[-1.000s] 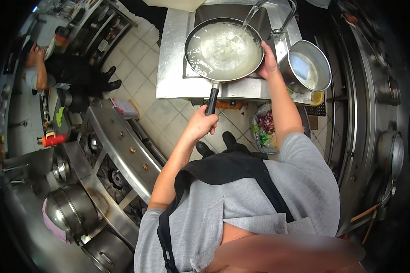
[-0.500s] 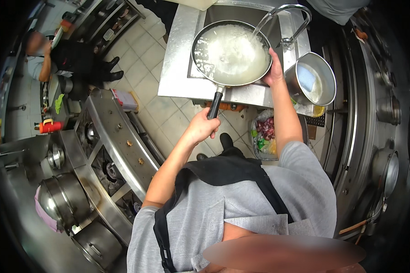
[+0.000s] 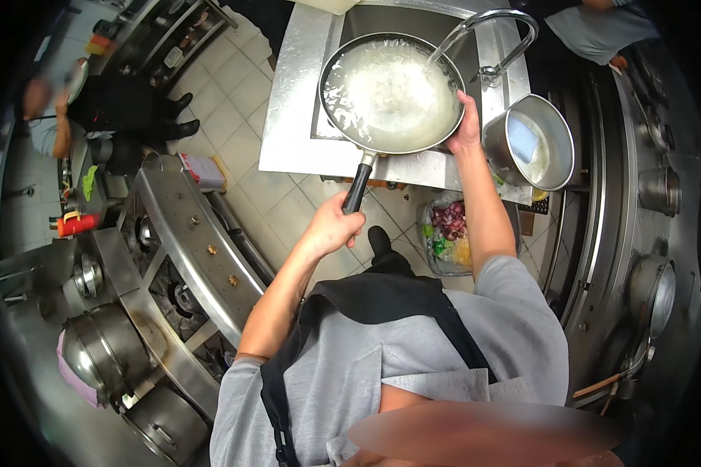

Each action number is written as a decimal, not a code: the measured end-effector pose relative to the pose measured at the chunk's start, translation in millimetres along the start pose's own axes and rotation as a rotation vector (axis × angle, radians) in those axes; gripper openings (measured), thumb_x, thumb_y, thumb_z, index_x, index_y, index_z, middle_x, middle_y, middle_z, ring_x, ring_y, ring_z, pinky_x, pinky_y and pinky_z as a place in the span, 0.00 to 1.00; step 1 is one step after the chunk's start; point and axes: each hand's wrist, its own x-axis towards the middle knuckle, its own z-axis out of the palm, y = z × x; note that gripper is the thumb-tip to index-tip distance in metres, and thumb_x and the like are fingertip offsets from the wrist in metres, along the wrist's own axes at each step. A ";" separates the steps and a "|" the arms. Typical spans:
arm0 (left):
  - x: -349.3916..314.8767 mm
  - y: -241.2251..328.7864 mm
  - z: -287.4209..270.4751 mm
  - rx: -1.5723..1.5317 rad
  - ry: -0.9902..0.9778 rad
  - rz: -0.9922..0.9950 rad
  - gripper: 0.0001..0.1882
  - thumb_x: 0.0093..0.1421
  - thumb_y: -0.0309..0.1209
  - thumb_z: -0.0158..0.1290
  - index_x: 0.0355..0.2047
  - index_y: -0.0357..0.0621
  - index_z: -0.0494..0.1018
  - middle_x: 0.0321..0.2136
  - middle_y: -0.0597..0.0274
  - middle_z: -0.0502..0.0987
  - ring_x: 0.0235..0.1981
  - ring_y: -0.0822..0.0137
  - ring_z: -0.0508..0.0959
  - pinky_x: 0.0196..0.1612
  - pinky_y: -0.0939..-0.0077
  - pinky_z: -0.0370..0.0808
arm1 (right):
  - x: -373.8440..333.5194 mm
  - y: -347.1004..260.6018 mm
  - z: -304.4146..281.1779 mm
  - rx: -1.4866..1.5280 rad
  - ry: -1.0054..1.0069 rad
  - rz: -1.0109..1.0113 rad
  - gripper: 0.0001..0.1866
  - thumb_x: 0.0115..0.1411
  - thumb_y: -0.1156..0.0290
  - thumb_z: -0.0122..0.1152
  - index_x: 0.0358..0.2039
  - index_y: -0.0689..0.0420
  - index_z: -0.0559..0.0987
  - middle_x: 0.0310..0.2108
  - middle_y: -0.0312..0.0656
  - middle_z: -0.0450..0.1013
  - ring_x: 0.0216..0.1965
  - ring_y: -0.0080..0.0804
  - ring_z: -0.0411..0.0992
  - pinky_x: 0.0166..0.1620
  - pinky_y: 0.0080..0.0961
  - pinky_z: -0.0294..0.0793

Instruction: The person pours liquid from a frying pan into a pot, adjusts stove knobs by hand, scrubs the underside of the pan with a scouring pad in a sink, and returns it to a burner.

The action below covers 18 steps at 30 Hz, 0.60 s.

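Note:
A wide frying pan (image 3: 392,93) with cloudy, bubbly water in it is held over the steel sink (image 3: 288,117). My left hand (image 3: 334,226) is wrapped round its black handle (image 3: 358,187). At the pan's right rim, my right hand (image 3: 465,128) grips the edge, thumb up on the side and the other fingers partly hidden beneath. From the curved metal faucet (image 3: 514,43) a stream of water runs into the pan near its far right side.
A metal pot (image 3: 549,144) with a blue-white cloth or pad inside stands right of the sink. Below it sits a bin (image 3: 452,265) of food scraps. A gas stove (image 3: 191,226) lies to the left. One person (image 3: 109,105) stands far left, another (image 3: 600,31) at upper right.
The pan has shifted slightly left and its handle tilts more to the left, with both hands still on it. Water keeps running. The person at upper right has moved further into view.

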 end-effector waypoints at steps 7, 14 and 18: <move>-13.9 12.3 -6.1 0.056 0.026 -0.005 0.09 0.57 0.25 0.53 0.36 0.38 0.67 0.17 0.67 0.70 0.13 0.75 0.70 0.18 0.77 0.67 | -17.2 -4.5 35.6 0.029 -0.017 -0.057 0.31 0.64 0.48 0.52 0.58 0.60 0.73 0.55 0.47 0.75 0.55 0.43 0.73 0.60 0.40 0.70; -46.2 13.1 -11.4 0.030 0.032 -0.018 0.06 0.59 0.26 0.53 0.34 0.41 0.67 0.17 0.68 0.70 0.14 0.75 0.70 0.19 0.77 0.67 | -29.3 -0.8 55.4 0.000 -0.042 -0.075 0.31 0.64 0.51 0.49 0.59 0.61 0.72 0.57 0.47 0.73 0.57 0.44 0.72 0.62 0.40 0.68; -73.5 3.6 -20.8 -0.010 0.063 -0.039 0.07 0.59 0.25 0.53 0.35 0.41 0.66 0.18 0.69 0.69 0.15 0.76 0.70 0.19 0.77 0.67 | -41.7 10.5 75.2 0.018 -0.063 -0.052 0.32 0.64 0.51 0.48 0.60 0.61 0.71 0.58 0.48 0.72 0.59 0.45 0.70 0.64 0.41 0.66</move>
